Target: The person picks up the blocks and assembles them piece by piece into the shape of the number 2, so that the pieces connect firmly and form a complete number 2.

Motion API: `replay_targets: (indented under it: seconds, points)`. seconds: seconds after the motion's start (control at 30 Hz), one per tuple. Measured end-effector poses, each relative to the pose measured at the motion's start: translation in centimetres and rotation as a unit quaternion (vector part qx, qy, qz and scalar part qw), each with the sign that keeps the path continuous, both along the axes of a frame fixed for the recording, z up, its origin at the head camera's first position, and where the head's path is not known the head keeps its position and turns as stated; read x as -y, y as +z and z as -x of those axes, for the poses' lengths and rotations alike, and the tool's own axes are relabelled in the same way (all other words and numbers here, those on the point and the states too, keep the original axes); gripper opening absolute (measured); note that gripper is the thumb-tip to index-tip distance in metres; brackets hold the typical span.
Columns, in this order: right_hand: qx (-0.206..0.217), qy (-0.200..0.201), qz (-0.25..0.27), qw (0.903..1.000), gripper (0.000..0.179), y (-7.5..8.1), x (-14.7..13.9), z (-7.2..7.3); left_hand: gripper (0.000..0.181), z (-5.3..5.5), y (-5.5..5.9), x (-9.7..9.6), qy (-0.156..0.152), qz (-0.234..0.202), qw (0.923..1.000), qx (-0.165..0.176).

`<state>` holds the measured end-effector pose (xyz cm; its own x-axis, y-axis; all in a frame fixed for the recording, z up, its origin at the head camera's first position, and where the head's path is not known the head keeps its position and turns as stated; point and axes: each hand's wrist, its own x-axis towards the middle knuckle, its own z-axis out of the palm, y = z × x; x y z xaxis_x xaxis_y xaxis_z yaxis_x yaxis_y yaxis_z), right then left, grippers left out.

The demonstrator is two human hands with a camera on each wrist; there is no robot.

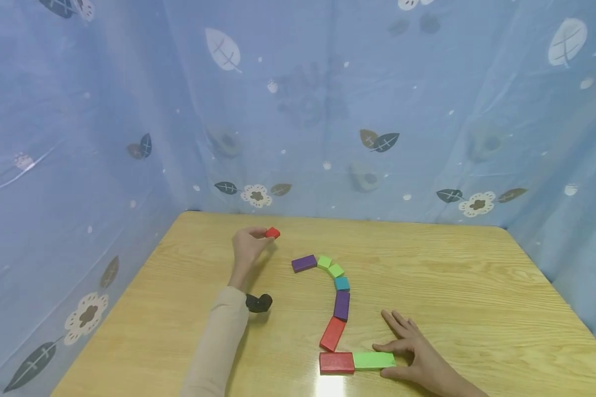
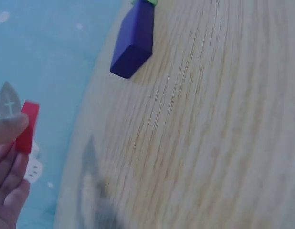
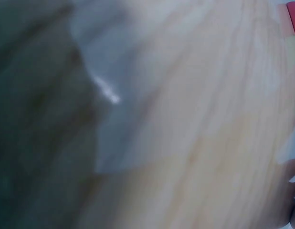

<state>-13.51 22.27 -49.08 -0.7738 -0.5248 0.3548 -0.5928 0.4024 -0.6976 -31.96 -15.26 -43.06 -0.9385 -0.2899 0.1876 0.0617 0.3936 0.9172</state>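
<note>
My left hand [image 1: 250, 246] pinches a small red block [image 1: 273, 233] between thumb and fingers, close over the table's far left part. In the left wrist view the red block [image 2: 27, 126] shows narrow side on, thumb over one face. To its right lies a purple block [image 1: 304, 263], the end of a curved row. My right hand [image 1: 417, 353] is spread at the near end, thumb and one finger on either side of a bright green block [image 1: 374, 360], the other fingers stretched out. That green block meets a red block [image 1: 336, 363] end to end.
The curve continues through two small lime blocks [image 1: 335, 271], a teal block [image 1: 342, 283], another purple block [image 1: 342, 305] and a slanted red block [image 1: 333, 334]. A black device [image 1: 259, 303] sits at my left wrist. Blue patterned curtains [image 1: 298, 110] border the wooden table [image 1: 452, 275].
</note>
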Motion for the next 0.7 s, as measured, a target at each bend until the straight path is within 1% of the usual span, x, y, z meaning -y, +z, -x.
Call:
replay_targets:
  seconds: [0.07,0.13,0.2,0.23,0.37,0.5,0.6,0.7]
  points:
    - [-0.006,-0.002,-0.002,1.0,0.038,0.1,0.0,0.0,0.028,-0.6,0.0,0.1,0.026,-0.011,0.9996,-0.003]
    - [-0.017,-0.002,-0.004,0.9998,0.037,0.1,0.0,0.0,0.027,-1.4,-0.1,0.2,0.046,-0.019,0.9988,-0.003]
    - [-0.016,0.0,-0.004,0.9999,0.037,0.1,0.0,0.0,0.027,-2.2,-0.4,0.2,0.057,-0.023,0.9981,0.002]
    - [-0.015,0.001,-0.005,0.9999,0.037,0.2,0.0,0.0,0.027,-2.5,-0.5,0.2,0.06,-0.018,0.998,0.006]
    - [-0.009,-0.001,-0.004,0.9999,0.037,0.3,-0.1,0.0,0.027,-3.7,-0.7,0.1,0.057,-0.012,0.9981,0.021]
    - [-0.004,-0.002,-0.006,1.0,0.037,0.4,-0.1,-0.1,0.026,-4.8,-0.5,0.0,0.06,0.004,0.9981,0.018]
    - [-0.002,-0.003,-0.007,1.0,0.036,0.5,0.0,-0.1,0.026,-5.7,0.0,-0.2,0.057,0.018,0.9982,0.007]
    - [-0.005,-0.005,-0.008,0.9999,0.036,0.5,0.1,-0.1,0.025,-6.6,0.4,-0.6,0.035,0.04,0.9985,-0.012]
